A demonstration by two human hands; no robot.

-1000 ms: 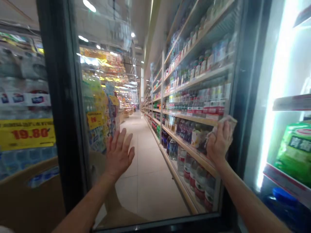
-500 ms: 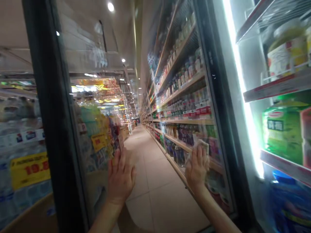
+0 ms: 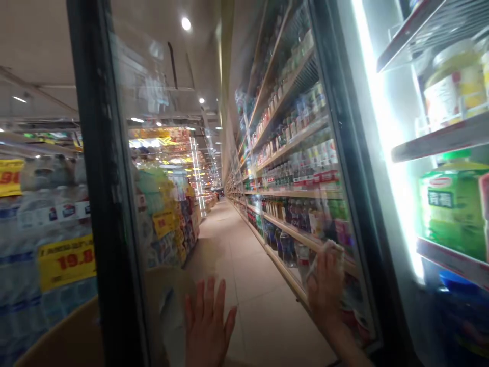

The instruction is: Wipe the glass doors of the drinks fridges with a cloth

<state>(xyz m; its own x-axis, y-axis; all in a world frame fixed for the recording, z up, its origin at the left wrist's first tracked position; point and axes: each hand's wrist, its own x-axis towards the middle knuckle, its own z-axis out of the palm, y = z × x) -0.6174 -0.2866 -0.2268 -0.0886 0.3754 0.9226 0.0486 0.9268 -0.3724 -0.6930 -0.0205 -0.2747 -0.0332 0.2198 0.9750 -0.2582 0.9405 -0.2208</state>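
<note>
A glass door (image 3: 214, 244) in a black frame (image 3: 101, 153) stands before me, swung open beside a lit fridge. My left hand (image 3: 208, 321) is low at its middle, palm forward and fingers spread, with nothing in it; whether it touches the pane I cannot tell. Lower right on the pane, my right hand (image 3: 326, 290) presses a crumpled white cloth (image 3: 330, 248) under its fingers. Part of the cloth is hidden behind that hand, which is slightly blurred.
On the right, fridge shelves (image 3: 439, 137) carry a green juice bottle (image 3: 439, 199) and other drinks. Through the glass appear a tiled aisle (image 3: 217, 224) and long bottle shelves (image 3: 294, 193). Left of the frame are stacked water bottles (image 3: 49, 214) with a yellow price sign (image 3: 66, 262).
Both hands have moved down in view, the right one also a little rightward with the cloth. The scene has shifted slightly right as my head turned.
</note>
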